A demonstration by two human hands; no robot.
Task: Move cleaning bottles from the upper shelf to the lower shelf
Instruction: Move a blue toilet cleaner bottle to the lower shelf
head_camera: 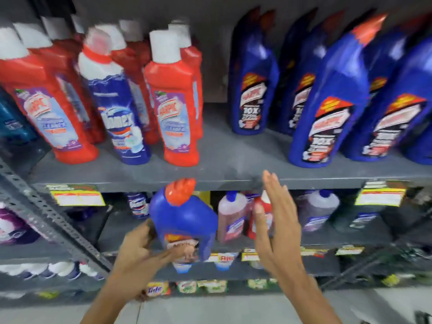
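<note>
A blue cleaning bottle with an orange cap [184, 218] is held upright in front of the lower shelf [121, 232], just below the upper shelf's front edge [222, 181]. My left hand [145, 251] grips its lower body from the left, fingers across the label. My right hand [273, 220] is flat with its fingers spread, to the right of the bottle and apart from it. On the upper shelf stand red bottles with white caps [177, 97], a blue and white bottle [117, 104] and several dark blue bottles [327, 106].
The lower shelf holds a pinkish bottle [231, 216], a red bottle [264, 218] behind my right hand, and a grey bottle [318, 209]. Yellow price tags [77, 196] hang on the upper shelf edge. A perforated metal upright [46, 211] runs diagonally at left. Packets fill shelves below.
</note>
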